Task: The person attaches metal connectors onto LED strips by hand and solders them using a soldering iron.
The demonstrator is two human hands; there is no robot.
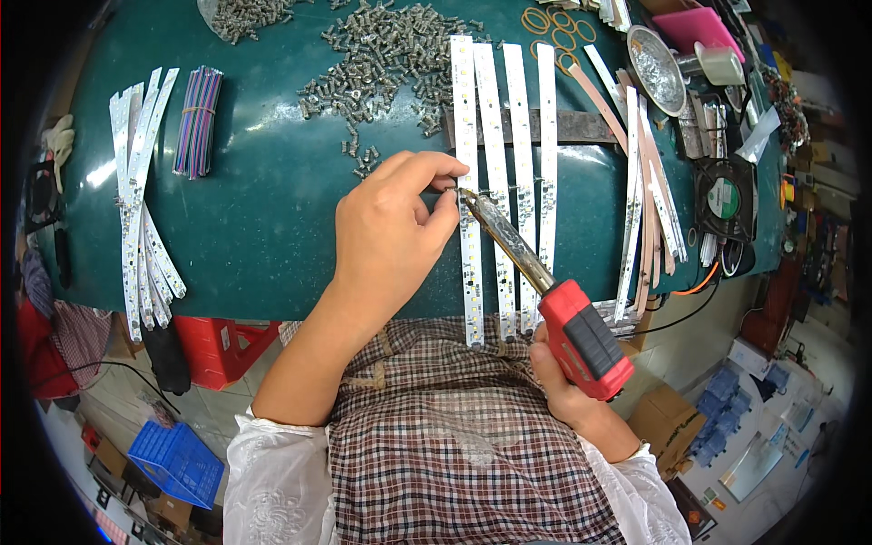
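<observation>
Several white LED circuit strips (pixel 465 100) lie side by side, lengthwise to me, across a dark flat bar (pixel 581 127) on the green table. My left hand (pixel 386 222) is at the leftmost strip, thumb and forefinger pinched around a small part too hidden to name. In my right hand (pixel 568 400) is a soldering iron (pixel 590 345) with a red and black body. Its dark, worn tip slants up and left to the leftmost strip, right beside my left fingertips. Small dark pieces sit on the other strips at about the same height.
Small metal connectors (pixel 386 54) are heaped at the back. To the left lie crossed LED strips (pixel 136 227) and a banded bundle of coloured wires (pixel 197 123). More strips (pixel 631 218), a metal bowl (pixel 656 71) and a fan (pixel 725 195) are on the right. A red stool (pixel 209 350) stands below.
</observation>
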